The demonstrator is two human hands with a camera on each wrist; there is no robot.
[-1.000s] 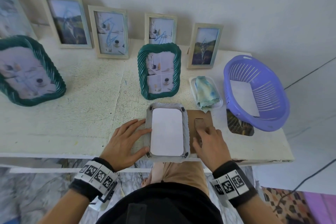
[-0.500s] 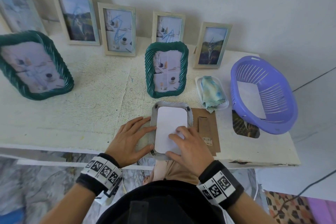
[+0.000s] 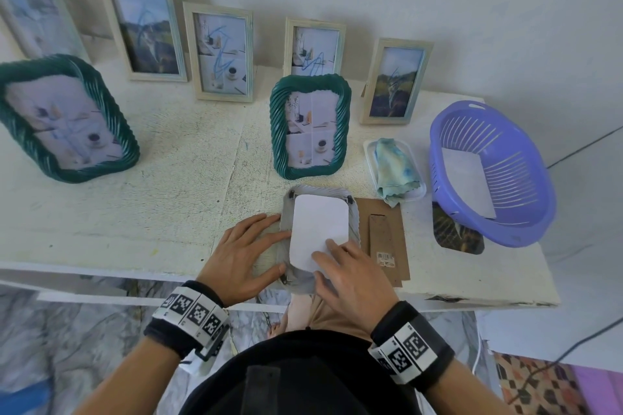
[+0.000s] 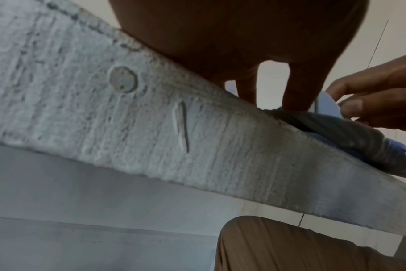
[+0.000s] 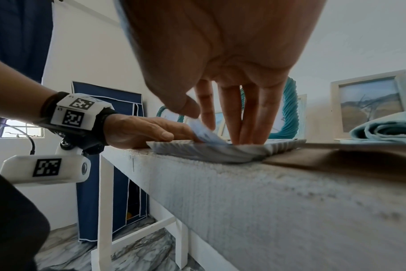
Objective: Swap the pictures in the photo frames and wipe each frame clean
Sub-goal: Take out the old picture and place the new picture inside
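A grey ribbed photo frame [image 3: 354, 229] lies face down at the table's front edge. A white picture [image 3: 318, 222] sits back-up in it. My left hand [image 3: 249, 253] lies flat with straight fingers on the frame's left side. My right hand [image 3: 344, 266] rests on the picture's near corner. In the right wrist view that corner [image 5: 202, 132] is bent up between my thumb and fingers. The brown backing board [image 3: 384, 239] lies just right of the frame. A blue-green cloth [image 3: 394, 168] sits in a small white tray [image 3: 419, 190].
A purple basket [image 3: 526, 185] holding a white sheet stands at the right, with a dark landscape photo [image 3: 458, 236] half under it. A green frame [image 3: 278, 131] stands behind the work spot and a larger one [image 3: 20, 131] at the left. Several pale frames lean on the wall.
My right hand left the brown backing board, moved left onto the white picture and bent its near corner up. The left hand stayed on the frame's left side.
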